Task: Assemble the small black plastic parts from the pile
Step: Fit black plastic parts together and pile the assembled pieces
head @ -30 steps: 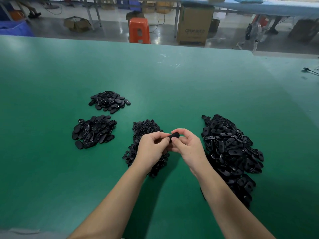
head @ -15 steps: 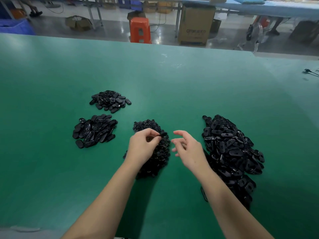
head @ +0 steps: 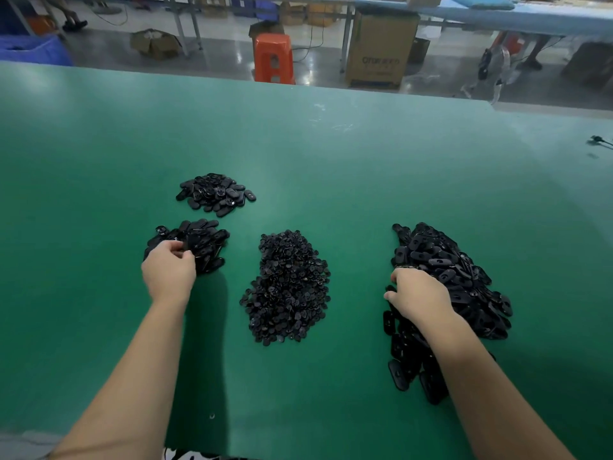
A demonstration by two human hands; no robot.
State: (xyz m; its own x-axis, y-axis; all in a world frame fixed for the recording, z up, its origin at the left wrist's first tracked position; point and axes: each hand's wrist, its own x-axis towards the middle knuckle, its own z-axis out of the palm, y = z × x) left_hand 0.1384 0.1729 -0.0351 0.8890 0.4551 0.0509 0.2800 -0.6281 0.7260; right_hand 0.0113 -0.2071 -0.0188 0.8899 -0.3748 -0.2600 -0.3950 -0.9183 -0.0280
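Observation:
Four heaps of black plastic parts lie on the green table point(head: 331, 167). My left hand point(head: 169, 273) hovers over the near left heap of oval parts point(head: 202, 244), its fingers curled and pinching a black part point(head: 186, 244) at the heap's edge. My right hand point(head: 418, 293) rests on the big right heap of oval plates point(head: 451, 270), back upward. Its fingertips dip among the plates and are hidden. Between my hands lies the middle heap of small round parts point(head: 288, 287), untouched.
A second small heap of oval parts point(head: 215, 194) lies farther back on the left. A cable end point(head: 597, 140) sits at the far right edge. Beyond the table stand an orange stool point(head: 273, 58) and a cardboard box point(head: 381, 48).
My hands were together over the middle heap with one part; they have separated. The left hand carried the part to the near left heap, and the right hand moved onto the right heap.

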